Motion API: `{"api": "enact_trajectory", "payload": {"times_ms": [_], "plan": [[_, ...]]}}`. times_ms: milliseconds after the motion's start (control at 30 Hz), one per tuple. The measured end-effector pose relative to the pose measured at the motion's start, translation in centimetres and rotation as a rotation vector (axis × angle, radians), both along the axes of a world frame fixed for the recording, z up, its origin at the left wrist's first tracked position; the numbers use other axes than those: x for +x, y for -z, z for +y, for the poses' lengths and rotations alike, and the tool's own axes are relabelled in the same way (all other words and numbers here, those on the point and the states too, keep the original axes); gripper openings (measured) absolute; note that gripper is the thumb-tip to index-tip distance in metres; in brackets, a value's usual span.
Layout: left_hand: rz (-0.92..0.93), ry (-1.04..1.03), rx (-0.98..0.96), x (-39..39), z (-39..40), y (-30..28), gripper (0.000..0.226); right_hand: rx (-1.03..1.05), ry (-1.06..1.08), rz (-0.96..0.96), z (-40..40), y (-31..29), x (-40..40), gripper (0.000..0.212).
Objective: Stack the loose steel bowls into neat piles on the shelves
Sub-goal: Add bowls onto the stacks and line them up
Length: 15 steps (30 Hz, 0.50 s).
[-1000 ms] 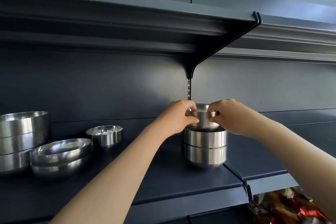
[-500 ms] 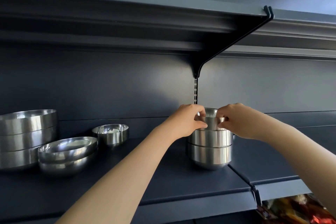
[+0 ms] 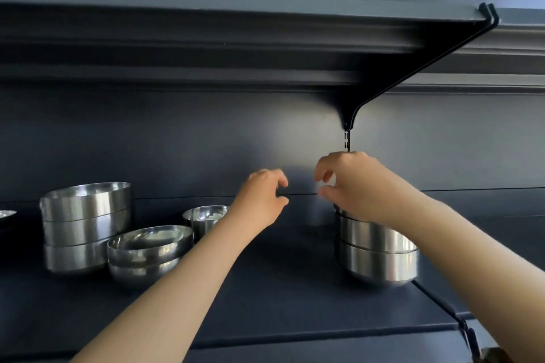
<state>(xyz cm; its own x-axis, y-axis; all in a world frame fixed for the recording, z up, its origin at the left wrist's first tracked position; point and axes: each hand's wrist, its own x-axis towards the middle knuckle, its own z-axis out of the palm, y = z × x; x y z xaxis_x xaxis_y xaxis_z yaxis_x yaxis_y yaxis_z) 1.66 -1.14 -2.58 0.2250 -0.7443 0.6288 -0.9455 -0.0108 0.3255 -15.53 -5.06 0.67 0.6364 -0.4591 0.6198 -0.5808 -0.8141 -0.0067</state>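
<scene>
Left hand (image 3: 261, 196) empty, fingers loosely spread, above shelf (image 3: 280, 289) centre. Right hand (image 3: 358, 186) empty, thumb and forefinger narrowly parted, over bowl stack (image 3: 379, 256) at 3 o'clock. Other piles (image 3: 85, 225) at 9 o'clock.

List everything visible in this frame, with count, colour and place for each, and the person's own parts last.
right bowl pile: at least two nested bowls show, silver steel, right part of the lower shelf, its top hidden behind the right hand
tall bowl pile: three bowls, silver steel, left on the shelf
shallow bowl pile: two wide bowls, silver steel, in front and right of the tall pile
small bowl: one, silver steel, loose, behind the shallow pile, partly hidden by the left arm
lower shelf: one, dark blue, bears all the bowls
upper shelf: one, dark blue, overhead
bracket: one, black, under the upper shelf
left hand: one, bare, empty, fingers curled, mid-air
right hand: one, bare, empty, over the right pile
</scene>
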Motion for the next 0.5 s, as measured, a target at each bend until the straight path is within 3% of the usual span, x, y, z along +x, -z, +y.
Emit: {"api": "enact_trajectory", "payload": {"times_ms": [167, 333, 400, 500], "plan": [[-0.061, -0.329, 0.224, 5.1, 0.2, 1.6, 0.041, 0.08, -0.129, 0.162, -1.7, 3.1, 8.6, 0.038], [-0.133, -0.423, 0.525, 8.1, -0.8, 1.9, 0.028, 0.23, -0.141, 0.255, -3.2, 6.0, 15.8, 0.042], [-0.149, -0.46, 0.632, 8.9, -1.3, 2.3, 0.033, 0.271, -0.142, 0.279, -3.6, 6.6, 17.6, 0.036], [-0.138, -0.487, 0.673, 9.9, -1.9, 3.1, 0.036, 0.302, -0.155, 0.292, -4.2, 7.5, 19.3, 0.036]]}}
